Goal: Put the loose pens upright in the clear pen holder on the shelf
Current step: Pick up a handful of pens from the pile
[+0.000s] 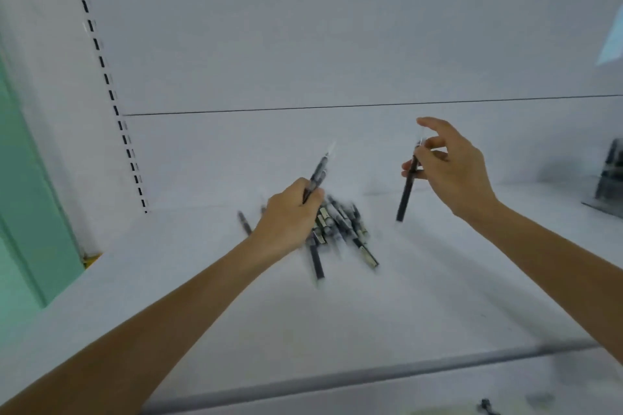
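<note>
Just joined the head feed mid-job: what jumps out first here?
The heap of loose dark pens lying mid-frame on the white shelf draws the eye first. Over it, the left hand grips a black pen angled up and away, while the right hand pinches a second black pen hanging nearly upright. What looks like the clear pen holder sits blurred at the far right edge.

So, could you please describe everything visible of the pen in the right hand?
The pen is slim, with a dark, plastic-looking barrel and a paler, seemingly clear top end, all blurred by motion. It hangs almost upright, leaning slightly, its lower end toward the white shelf; whether it touches the shelf is unclear. The right hand pinches it near the top between thumb and fingers. It is right of the pile of loose pens, apart from it.
</note>
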### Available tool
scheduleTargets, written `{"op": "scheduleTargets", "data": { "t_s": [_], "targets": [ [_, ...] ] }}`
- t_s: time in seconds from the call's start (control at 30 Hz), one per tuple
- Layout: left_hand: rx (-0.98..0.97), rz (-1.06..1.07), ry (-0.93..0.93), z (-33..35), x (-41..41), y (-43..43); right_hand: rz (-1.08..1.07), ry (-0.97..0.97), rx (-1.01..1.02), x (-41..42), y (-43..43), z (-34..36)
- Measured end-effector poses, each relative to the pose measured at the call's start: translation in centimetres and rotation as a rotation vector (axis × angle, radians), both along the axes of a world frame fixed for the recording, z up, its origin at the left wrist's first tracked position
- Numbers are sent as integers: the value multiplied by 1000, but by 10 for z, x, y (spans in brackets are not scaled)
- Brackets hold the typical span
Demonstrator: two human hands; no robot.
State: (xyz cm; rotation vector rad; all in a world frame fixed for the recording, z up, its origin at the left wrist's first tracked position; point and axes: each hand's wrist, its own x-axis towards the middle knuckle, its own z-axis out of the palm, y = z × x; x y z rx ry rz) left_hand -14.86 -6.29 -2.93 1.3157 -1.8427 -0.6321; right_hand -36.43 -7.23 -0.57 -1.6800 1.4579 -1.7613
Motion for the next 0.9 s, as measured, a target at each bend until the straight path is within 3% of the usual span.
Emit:
{"op": "scheduleTargets", "data": {
  "t_s": [0.13,0.5,0.7,0.9],
  "targets": [
    [16,-130,-57,1,-81,12,-185,63,4,-78,46,0],
    [29,-495,83,-16,-340,97,-475,240,150,-318,188,-16],
    [79,-552,58,-32,-443,125,-606,113,159,-408,244,-11],
    [39,-587,51,-27,-499,114,-589,21,153,-452,232,-23]
  ]
}}
